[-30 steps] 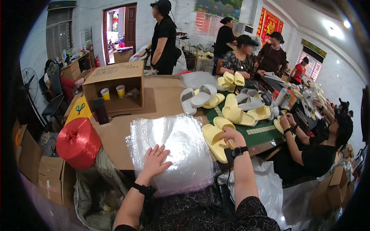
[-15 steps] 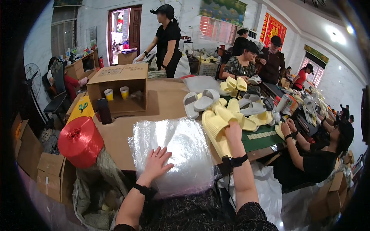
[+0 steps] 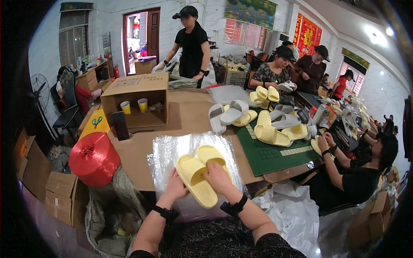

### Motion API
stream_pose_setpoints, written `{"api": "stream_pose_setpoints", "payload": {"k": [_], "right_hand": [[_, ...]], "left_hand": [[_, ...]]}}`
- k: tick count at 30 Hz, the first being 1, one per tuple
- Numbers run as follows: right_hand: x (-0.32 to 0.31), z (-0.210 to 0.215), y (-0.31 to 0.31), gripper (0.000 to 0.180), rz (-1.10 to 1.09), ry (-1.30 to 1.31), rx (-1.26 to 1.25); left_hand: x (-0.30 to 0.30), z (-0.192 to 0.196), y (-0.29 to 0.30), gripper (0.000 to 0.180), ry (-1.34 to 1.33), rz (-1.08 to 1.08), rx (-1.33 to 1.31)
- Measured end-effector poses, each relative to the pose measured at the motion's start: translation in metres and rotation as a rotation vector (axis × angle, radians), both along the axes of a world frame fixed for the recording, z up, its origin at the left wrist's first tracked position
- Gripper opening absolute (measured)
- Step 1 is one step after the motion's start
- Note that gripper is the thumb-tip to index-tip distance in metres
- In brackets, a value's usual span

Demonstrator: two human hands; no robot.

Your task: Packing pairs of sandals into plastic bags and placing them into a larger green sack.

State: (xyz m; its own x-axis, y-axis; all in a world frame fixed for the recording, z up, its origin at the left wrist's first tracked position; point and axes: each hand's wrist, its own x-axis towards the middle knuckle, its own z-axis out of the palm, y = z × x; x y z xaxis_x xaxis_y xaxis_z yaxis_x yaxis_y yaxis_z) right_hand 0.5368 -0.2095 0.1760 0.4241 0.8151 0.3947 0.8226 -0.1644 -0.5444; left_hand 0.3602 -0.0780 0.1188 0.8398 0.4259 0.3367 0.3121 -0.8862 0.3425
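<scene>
Item: pair of yellow slippers (image 3: 199,172), held over clear plastic bags (image 3: 172,150).
We grip the pair with both hands: left hand (image 3: 175,188) closed on the near slipper's left edge, right hand (image 3: 218,177) closed over the top. Bags lie flat on the cardboard-covered table (image 3: 189,116); red twine spool (image 3: 93,158) stands to our left.

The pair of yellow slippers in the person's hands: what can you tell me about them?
The pair of yellow slippers are pale yellow slides of a soft, foam-like look, with ribbed soles. They are stacked, partly overlapping, the nearer one sole up and slanting toward the person. The left hand grips the near edge and the right hand lies on top. They are held over a sheet of clear plastic.
</scene>
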Motion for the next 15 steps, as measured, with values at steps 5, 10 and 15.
{"api": "stream_pose_setpoints", "payload": {"k": [5,10,15], "right_hand": [[0.002,-0.014,0.007,0.041,0.048,-0.187,-0.101],[0.005,-0.027,0.008,0.028,-0.034,-0.182,0.059],[0.040,-0.026,-0.007,0.022,-0.263,-0.078,0.045]], "left_hand": [[-0.002,0.002,-0.004,0.052,-0.026,0.009,0.012],[0.003,0.002,0.001,0.060,0.151,0.061,0.041],[-0.003,0.026,-0.004,0.089,0.268,-0.043,-0.038]]}}
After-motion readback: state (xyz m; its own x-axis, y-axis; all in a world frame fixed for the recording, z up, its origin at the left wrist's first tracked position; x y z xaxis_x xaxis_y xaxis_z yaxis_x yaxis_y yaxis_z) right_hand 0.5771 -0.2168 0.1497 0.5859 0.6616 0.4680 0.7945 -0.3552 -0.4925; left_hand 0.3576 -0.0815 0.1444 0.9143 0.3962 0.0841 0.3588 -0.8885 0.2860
